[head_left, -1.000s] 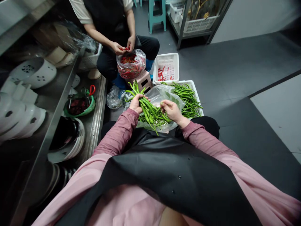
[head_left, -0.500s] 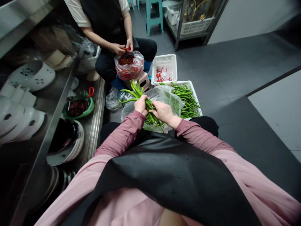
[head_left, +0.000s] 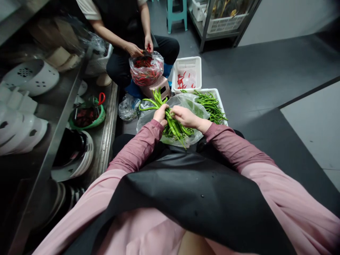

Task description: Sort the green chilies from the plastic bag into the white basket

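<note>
A bunch of long green chili peppers (head_left: 173, 127) is gripped in my left hand (head_left: 160, 115), its ends fanning out above and below the fist. My right hand (head_left: 186, 117) is closed at the right side of the bunch, thumb and fingers pinched together. Whatever lies in that pinch is too small to make out. Beneath both hands a clear plastic bag (head_left: 199, 110) lies open with more green chilies in it. Just beyond it, to the right, a white basket (head_left: 221, 102) is heaped with green chilies.
Opposite me a person (head_left: 119, 24) handles red chilies over a plastic bag of them (head_left: 146, 75) on a small stool (head_left: 162, 86). A white basket (head_left: 198, 63) holds a few red chilies. Metal shelving (head_left: 57, 138) with bowls and a green basket (head_left: 102, 115) runs along my left.
My right hand has shifted slightly up and right, its fingers now pinched. The left hand keeps hold of the chilies. The co-worker's hands have moved a little apart.
</note>
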The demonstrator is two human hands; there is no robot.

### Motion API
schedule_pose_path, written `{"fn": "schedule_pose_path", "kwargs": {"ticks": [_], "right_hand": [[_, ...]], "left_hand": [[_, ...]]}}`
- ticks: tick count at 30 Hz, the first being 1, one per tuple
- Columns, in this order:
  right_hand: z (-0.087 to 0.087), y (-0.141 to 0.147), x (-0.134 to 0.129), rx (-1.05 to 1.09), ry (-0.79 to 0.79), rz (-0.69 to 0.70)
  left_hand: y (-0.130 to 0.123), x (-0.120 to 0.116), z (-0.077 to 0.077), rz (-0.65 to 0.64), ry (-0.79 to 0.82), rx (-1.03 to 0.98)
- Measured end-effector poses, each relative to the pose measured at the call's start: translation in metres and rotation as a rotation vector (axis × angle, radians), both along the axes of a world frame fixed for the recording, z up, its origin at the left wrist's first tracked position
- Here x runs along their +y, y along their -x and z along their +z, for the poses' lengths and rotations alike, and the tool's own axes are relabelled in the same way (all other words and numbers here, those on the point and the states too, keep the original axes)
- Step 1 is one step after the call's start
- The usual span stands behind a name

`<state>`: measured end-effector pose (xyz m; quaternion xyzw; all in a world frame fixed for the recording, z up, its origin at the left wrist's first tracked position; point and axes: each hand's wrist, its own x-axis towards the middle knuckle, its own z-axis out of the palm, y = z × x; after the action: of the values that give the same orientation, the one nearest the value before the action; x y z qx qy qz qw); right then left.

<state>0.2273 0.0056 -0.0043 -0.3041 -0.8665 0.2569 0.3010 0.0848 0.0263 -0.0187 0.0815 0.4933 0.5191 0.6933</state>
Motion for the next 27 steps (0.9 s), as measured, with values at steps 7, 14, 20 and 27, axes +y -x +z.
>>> {"fn": "schedule_pose_path", "kwargs": {"ticks": [7,14,20,27], "right_hand": [[-0.019,-0.026,-0.035,0.456,0.999,-0.263],[-0.020,-0.015,-0.070,0.564,1.143,-0.242],[-0.026,-0.009,-0.064,0.507,0.701,-0.213],[0.002,-0.017,-0.067,0.568,0.813,0.095]], "left_hand": [[0.034,0.011,0.027,0.024,-0.046,-0.097],[0.033,0.009,0.035,0.036,-0.133,-0.147],[0.028,0.007,0.032,0.018,-0.131,-0.146],[0.027,0.002,0.024,-0.074,-0.043,-0.138]]}}
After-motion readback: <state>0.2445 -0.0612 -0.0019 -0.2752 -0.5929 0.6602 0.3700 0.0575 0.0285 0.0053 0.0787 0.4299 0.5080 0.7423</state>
